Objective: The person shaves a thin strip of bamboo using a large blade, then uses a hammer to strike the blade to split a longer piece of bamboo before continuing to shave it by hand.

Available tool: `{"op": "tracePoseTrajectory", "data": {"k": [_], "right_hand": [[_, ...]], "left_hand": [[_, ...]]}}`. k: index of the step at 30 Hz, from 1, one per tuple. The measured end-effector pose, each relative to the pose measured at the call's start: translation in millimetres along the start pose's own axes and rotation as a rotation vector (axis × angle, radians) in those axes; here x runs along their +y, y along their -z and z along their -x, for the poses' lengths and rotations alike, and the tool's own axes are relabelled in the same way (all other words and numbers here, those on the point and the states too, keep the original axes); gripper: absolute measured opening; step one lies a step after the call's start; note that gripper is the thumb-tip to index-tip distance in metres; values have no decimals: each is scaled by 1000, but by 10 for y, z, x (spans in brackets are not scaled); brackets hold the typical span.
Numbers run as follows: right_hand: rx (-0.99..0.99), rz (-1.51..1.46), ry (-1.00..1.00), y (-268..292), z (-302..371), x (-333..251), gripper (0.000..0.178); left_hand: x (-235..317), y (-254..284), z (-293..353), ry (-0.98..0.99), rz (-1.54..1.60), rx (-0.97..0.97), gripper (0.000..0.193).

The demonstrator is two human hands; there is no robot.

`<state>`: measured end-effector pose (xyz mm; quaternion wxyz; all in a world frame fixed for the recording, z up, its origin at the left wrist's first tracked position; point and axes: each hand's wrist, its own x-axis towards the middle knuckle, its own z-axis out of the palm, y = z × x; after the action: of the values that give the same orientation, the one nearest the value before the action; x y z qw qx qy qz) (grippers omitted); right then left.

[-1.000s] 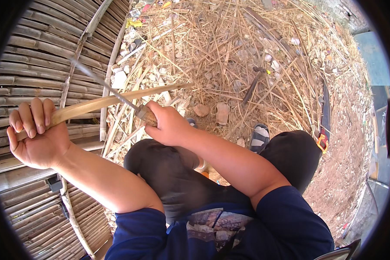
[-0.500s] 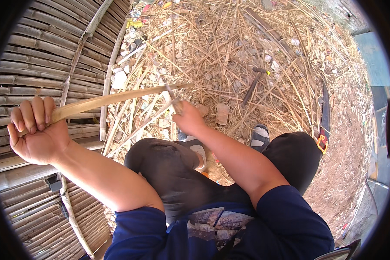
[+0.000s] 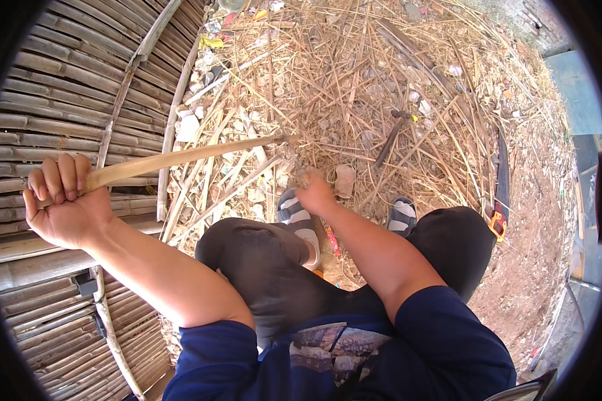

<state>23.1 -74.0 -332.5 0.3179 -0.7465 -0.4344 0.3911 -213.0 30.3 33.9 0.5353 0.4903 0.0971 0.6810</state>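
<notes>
My left hand (image 3: 70, 200) is raised at the left, fingers wrapped round the wide end of a long bamboo strip (image 3: 180, 157). The strip slants up to the right and narrows to a tip over the littered ground. My right hand (image 3: 316, 192) is low in the middle, above my left foot, closed round the handle of what looks like a knife (image 3: 304, 177). Its blade is hard to make out against the straw. The right hand is just below the strip's far tip, with a gap between them.
A slatted bamboo wall (image 3: 53, 140) rises on the left. Bamboo splinters (image 3: 341, 73) and stones cover the ground ahead. A dark tool (image 3: 389, 144) lies among them. At the right lies a handsaw (image 3: 500, 180) with an orange handle. A red wrapper (image 3: 330, 237) sits between my feet.
My right hand has moved down and to the right with the knife, away from the strip. My left hand has shifted slightly right and down, still holding the strip.
</notes>
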Motion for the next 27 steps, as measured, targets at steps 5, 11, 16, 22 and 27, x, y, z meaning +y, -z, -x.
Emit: {"op": "tracePoseTrajectory", "data": {"k": [5,11,16,22,27], "right_hand": [[-148,-189,71,75,-42,-432,48],[-197,-312,587,255,309,-1334,36],[-157,-252,358,49,239,-868,39],[-103,35,-4,84,-94,-68,51],[-138,-212,283,195,91,-784,45]], "left_hand": [[-45,-110,13,2,5,-8,28],[-1,-74,24,67,19,-70,27],[-12,24,5,-3,-10,0,29],[-14,40,-8,-23,-23,63,28],[-22,-26,-13,3,-17,21,26]]}}
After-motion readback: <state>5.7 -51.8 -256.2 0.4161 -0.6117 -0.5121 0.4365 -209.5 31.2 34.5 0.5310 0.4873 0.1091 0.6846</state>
